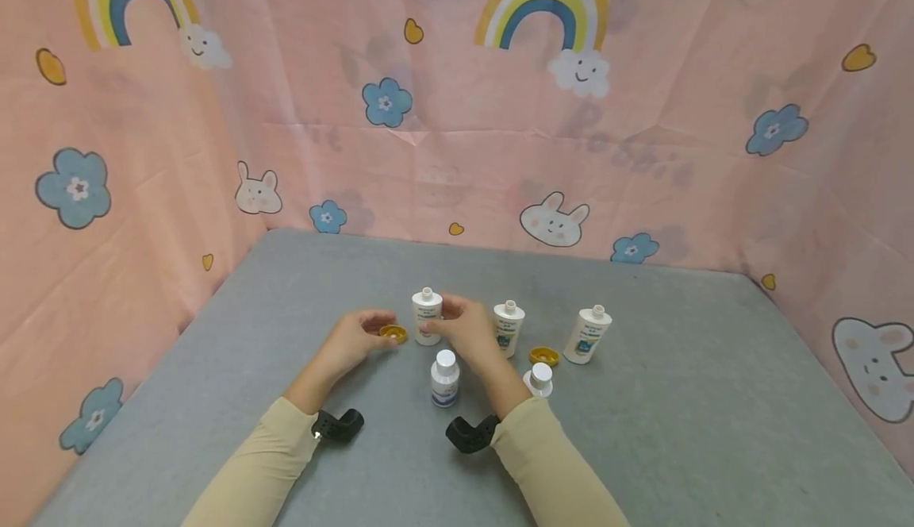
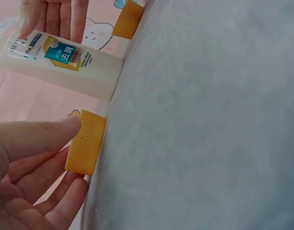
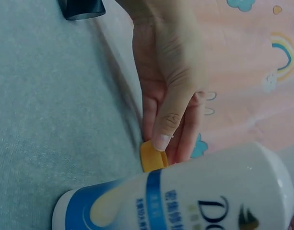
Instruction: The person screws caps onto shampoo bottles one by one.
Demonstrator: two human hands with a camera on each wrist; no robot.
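Note:
My left hand pinches a yellow ring at the table, thumb on one side and fingers on the other; the left wrist view shows this ring upright-walled and close to the surface. Just to its right, a white shampoo bottle with a bare narrow neck stands upright. My right hand grips that bottle from its right side, the thumb across its front. Its teal and yellow label faces the left wrist view. A Dove bottle fills the front of the right wrist view, hiding the gripped bottle.
Nearer me stands a white-capped bottle; another capped bottle is partly behind my right arm. Further right are two more shampoo bottles, one beside my hand and one leaning outward, with a second yellow ring between them.

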